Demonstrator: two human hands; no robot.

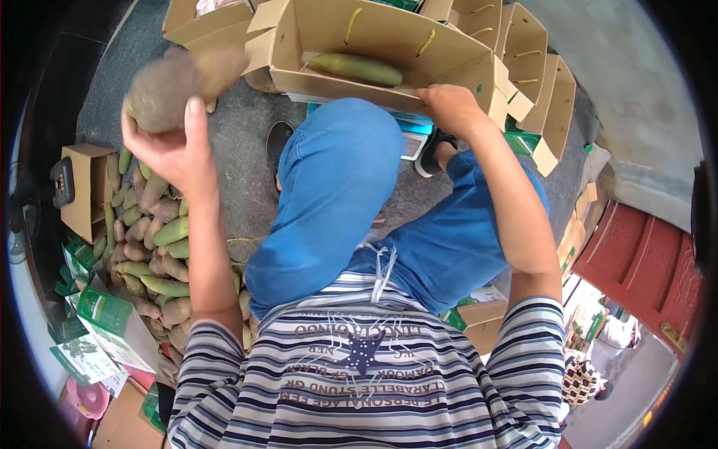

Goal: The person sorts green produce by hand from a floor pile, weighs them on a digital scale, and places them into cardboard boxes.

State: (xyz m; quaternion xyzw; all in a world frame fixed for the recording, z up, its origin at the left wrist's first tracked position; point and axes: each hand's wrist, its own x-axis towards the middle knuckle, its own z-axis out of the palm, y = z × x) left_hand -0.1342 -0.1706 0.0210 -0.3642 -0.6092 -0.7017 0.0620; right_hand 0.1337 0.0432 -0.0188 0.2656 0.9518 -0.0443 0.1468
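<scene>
The left hand (pixel 173 146) is raised at the far left, its fingers (pixel 196 123) wrapped around a brownish, oblong fruit (pixel 168 88), thumb pressed on the near face. The right hand (pixel 451 107) rests on the near wall of an open cardboard box (pixel 374 45), fingers curled over the edge and clamped on it. Inside that box lies one long green fruit (pixel 356 68).

The held fruit is bulky and blurred in the picture, and the grip covers only its lower half; it could roll out of the palm and drop onto the floor or the knee in blue trousers (pixel 336 172) below. The box wall is thin card, so a hard press from the right hand could buckle it or tip the box toward the person. A scale (pixel 413 142) shows partly under the box, between the sandalled feet, and may get knocked.

There is no counter: everything sits on a grey concrete floor (pixel 239 142). At the left a heap of green and brown fruits (pixel 153 247) lies beside a small brown carton (pixel 82 187) and green printed leaflets (pixel 101 322). More folded boxes with yellow cord handles (pixel 535 60) stand at the far right. A red door (pixel 643 262) shows at the right, with another person (pixel 587 378) partly visible near it.
</scene>
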